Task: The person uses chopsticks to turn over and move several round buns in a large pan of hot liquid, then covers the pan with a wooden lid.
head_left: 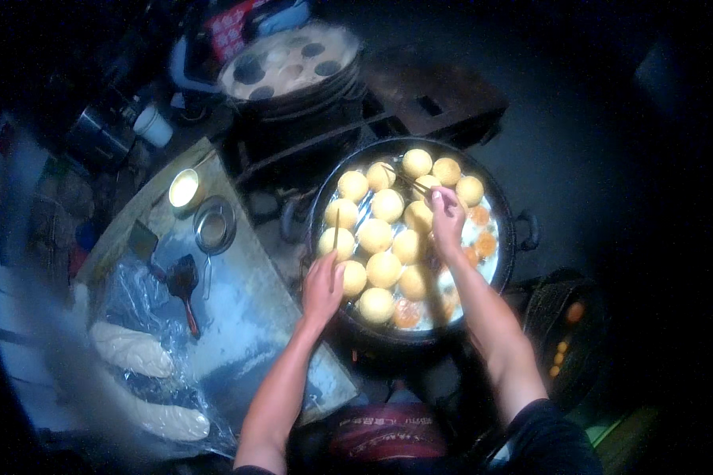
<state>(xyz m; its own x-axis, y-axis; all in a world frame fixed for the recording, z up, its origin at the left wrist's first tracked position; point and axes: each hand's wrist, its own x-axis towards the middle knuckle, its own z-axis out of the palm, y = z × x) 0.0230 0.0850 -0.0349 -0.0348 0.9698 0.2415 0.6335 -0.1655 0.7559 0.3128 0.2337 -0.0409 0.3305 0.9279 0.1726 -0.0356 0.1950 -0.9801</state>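
A wide dark pan with side handles is in front of me, full of pale golden fried balls in hot-looking, foamy liquid. Several flatter orange pieces lie along its right and lower side. My left hand, at the pan's left edge, is closed around a thin stick that points away from me over the balls. Over the right part of the pan, my right hand grips thin dark chopsticks, their tips reaching left to a ball near the far rim.
On the board at left lie a metal bowl, a strainer, a dark flat tool and long dough pieces under plastic. A round stove top with holes stands behind. Lower right, a dark basket holds small orange balls.
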